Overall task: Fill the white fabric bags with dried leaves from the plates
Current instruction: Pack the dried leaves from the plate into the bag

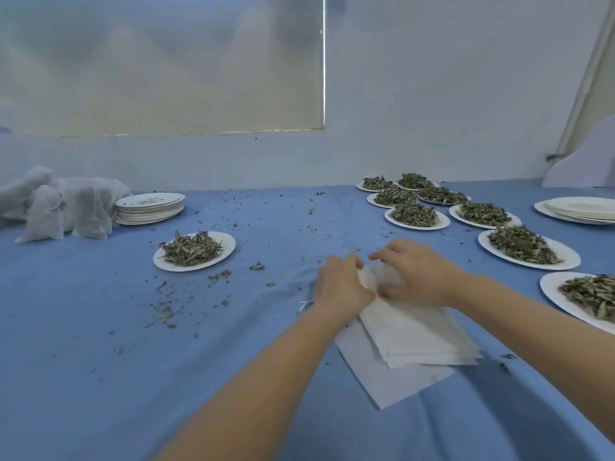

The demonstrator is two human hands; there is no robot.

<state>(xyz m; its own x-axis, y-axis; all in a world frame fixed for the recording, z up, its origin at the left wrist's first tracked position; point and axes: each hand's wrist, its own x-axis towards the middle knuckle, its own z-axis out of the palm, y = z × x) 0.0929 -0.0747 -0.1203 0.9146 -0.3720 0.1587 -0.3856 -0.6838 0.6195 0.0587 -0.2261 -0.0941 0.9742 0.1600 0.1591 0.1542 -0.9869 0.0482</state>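
A stack of flat white fabric bags (412, 341) lies on the blue tablecloth in front of me. My left hand (342, 284) and my right hand (419, 271) both pinch the far end of the top bag, fingers curled into the fabric where its mouth is. A white plate (166, 262) heaped with dried leaves (191, 249) stands to the left of my hands. Several more plates of leaves (519, 244) stand at the right and back right.
A stack of used paper plates (149, 207) and a heap of filled white bags (56, 204) sit at the back left. More bare plates (579, 209) are at the far right. Leaf crumbs (163, 307) litter the blue cloth (100, 361). A wall runs behind the table.
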